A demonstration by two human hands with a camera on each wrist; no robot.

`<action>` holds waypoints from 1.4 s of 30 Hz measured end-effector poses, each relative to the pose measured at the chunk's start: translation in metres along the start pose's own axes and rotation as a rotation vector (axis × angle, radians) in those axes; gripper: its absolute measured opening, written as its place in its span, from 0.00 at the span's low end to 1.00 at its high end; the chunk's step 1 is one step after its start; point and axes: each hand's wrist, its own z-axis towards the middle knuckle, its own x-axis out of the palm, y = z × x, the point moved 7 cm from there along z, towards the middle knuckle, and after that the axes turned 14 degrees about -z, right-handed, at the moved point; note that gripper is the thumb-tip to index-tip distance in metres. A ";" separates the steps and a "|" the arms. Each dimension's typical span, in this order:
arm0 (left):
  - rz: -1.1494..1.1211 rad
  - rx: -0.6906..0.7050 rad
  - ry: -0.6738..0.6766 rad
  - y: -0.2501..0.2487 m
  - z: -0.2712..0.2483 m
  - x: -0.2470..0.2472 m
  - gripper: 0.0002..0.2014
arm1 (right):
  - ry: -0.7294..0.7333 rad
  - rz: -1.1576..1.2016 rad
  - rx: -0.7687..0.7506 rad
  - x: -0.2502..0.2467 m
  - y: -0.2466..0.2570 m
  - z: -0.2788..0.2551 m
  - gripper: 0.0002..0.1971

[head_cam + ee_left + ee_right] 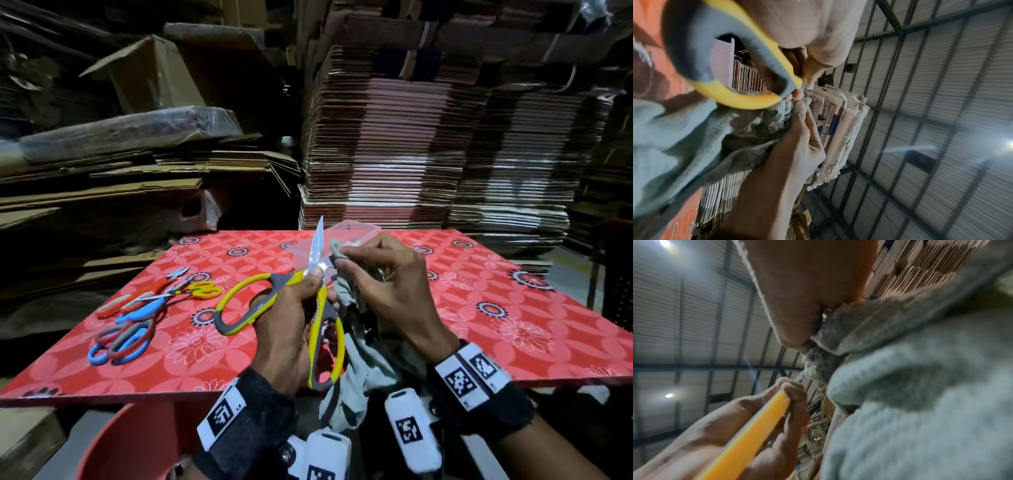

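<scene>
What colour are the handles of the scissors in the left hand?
Yellow with grey inner lining. The scissors show best in the head view.

Left hand [291, 329]: raised at centre, back toward the head camera; fingers curled round the scissors [257, 308], thumb tip laid up by the pivot.
Right hand [387, 291]: just beside the left; fingertips pinch a fold of the cloth [363, 377], knuckles bent.
Forearms: converge from the lower corners.
</scene>
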 end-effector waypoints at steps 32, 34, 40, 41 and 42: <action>0.035 0.031 0.085 0.008 0.023 -0.021 0.09 | -0.088 -0.069 -0.093 -0.008 0.003 -0.008 0.09; 0.017 0.032 0.097 0.008 0.026 -0.025 0.09 | -0.026 -0.052 -0.194 0.001 0.018 -0.019 0.10; 0.101 0.058 0.106 0.004 0.024 -0.029 0.13 | -0.090 -0.066 -0.054 -0.015 -0.003 -0.002 0.11; 0.114 0.073 0.100 0.003 0.024 -0.029 0.14 | -0.104 -0.065 -0.015 -0.017 -0.006 -0.001 0.13; 0.119 0.086 0.099 0.002 0.023 -0.030 0.14 | -0.104 -0.058 0.006 -0.016 -0.006 -0.001 0.14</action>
